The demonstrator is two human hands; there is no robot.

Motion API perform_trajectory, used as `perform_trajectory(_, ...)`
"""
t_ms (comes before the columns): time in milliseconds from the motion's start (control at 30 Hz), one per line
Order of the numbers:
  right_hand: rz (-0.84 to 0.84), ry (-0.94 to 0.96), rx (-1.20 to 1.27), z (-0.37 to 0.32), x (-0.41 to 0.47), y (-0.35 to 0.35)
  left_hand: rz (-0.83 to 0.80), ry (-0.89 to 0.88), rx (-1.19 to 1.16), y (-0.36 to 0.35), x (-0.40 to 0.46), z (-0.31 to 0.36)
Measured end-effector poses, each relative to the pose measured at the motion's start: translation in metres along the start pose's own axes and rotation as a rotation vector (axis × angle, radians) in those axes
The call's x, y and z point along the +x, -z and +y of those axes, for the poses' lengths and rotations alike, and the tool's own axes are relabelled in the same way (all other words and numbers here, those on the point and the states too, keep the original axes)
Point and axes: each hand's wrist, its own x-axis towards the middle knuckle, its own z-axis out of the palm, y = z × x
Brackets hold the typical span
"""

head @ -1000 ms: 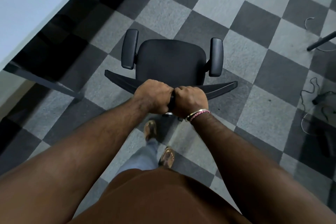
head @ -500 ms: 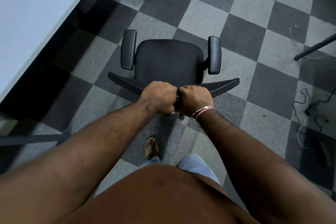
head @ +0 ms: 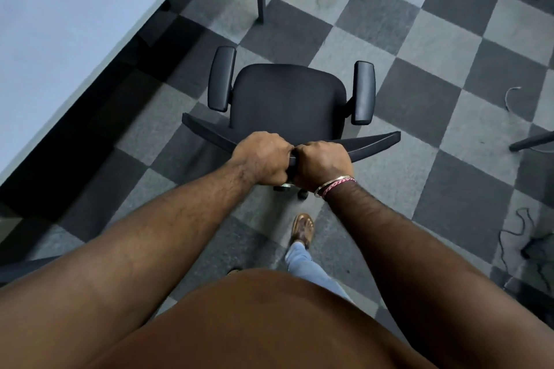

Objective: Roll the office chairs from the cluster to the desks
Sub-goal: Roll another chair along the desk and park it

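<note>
Gripping the top edge of the black fabric office chair's backrest (head: 371, 145), my left hand (head: 263, 162) and right hand (head: 322, 166) sit side by side, knuckles touching, fingers curled round it. That chair (head: 287, 102) stands on grey chequered carpet (head: 419, 48), just beside the pale grey table (head: 60, 24) at my left.

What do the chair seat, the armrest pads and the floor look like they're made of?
Chair seat: likely woven fabric, matte black, no shine. Armrest pads: smooth plastic or foam-skinned, faint sheen along the tops. Floor: carpet tiles by the look, a fuzzy grey checker with visible seams.
</note>
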Motion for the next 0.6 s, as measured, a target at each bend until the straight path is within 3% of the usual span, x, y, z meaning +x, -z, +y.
perform_trajectory(333,0.010,0.151,-0.059,0.117,0.127,0.028,-0.003,0.180,-0.049,0.040,0.148,-0.021)
perform_trajectory(600,0.054,0.240,-0.098,0.179,0.227,0.043,-0.036,0.208,-0.023,0.078,0.244,-0.059)
